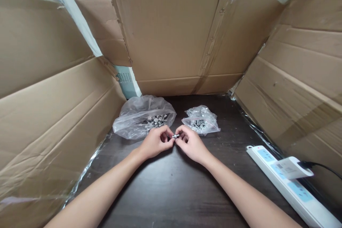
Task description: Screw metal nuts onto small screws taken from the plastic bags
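Between my two hands, just above the dark table, is a small shiny metal screw-like fastener, too small to make out in detail. My left hand pinches its left end between thumb and forefinger. From the other side, the thumb and fingers of my right hand close on its right end. Behind my left hand lies an open clear plastic bag with a heap of round-headed metal parts. A smaller zip bag beyond my right hand contains several short metal pins or screws.
Cardboard walls enclose the dark wooden table at the left, back and right. At the right edge lies a white power strip, with a white plug-in adapter and a black cable.
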`<state>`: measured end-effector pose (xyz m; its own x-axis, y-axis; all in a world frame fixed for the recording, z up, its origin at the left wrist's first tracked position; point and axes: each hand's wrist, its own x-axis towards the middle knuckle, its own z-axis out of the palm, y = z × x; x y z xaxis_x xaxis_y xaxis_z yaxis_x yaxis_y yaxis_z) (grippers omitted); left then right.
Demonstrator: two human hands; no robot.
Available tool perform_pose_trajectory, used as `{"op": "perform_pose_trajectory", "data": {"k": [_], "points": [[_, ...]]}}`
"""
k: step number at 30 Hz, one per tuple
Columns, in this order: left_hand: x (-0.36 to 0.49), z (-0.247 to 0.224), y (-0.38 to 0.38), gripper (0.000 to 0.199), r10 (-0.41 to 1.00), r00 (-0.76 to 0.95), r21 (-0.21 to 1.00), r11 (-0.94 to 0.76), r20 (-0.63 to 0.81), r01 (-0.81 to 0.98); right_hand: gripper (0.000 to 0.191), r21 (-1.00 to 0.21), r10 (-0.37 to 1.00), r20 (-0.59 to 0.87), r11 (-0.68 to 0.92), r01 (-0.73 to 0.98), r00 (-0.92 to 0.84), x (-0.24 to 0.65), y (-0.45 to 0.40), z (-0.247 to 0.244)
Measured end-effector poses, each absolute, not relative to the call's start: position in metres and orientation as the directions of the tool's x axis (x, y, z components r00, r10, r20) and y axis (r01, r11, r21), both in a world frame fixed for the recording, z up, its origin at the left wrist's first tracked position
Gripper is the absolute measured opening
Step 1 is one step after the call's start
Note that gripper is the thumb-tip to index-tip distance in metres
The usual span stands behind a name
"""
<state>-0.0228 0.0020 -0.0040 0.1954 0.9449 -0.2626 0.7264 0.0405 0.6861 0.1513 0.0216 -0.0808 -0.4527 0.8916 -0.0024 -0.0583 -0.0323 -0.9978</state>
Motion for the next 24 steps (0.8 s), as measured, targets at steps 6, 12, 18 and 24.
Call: {"op": "perform_pose_trajectory", "data": {"k": [6,12,18,24], "points": [[-0.0222,-0.0029,0.0022,0.009,0.948,0.196,0.666,0.022,-0.251,0.745,0.004,-0.998,0.893,-0.027,-0.046,-0.033,-0.449,0.1533,0.0226,-0.0771],[-0.0231,-0.0034,0.0017,0.014,0.952,0.217,0.644,-0.028,-0.216,0.765,0.007,-0.998,0.892,-0.044,-0.055,-0.011,-0.45,0.1552,0.0234,-0.0745],[-0.0224,-0.0023,0.0006,0.016,0.948,0.268,0.68,-0.082,-0.174,0.729,0.034,-1.0,0.883,0.024,0.026,-0.001,-0.469,0.1555,0.0256,-0.0745],[-0.0205,-0.0017,0.0004,0.017,0.954,0.258,0.683,-0.089,-0.15,0.725,0.034,-0.998,0.891,-0.031,-0.053,-0.036,-0.453,0.1556,0.0246,-0.0739]]}}
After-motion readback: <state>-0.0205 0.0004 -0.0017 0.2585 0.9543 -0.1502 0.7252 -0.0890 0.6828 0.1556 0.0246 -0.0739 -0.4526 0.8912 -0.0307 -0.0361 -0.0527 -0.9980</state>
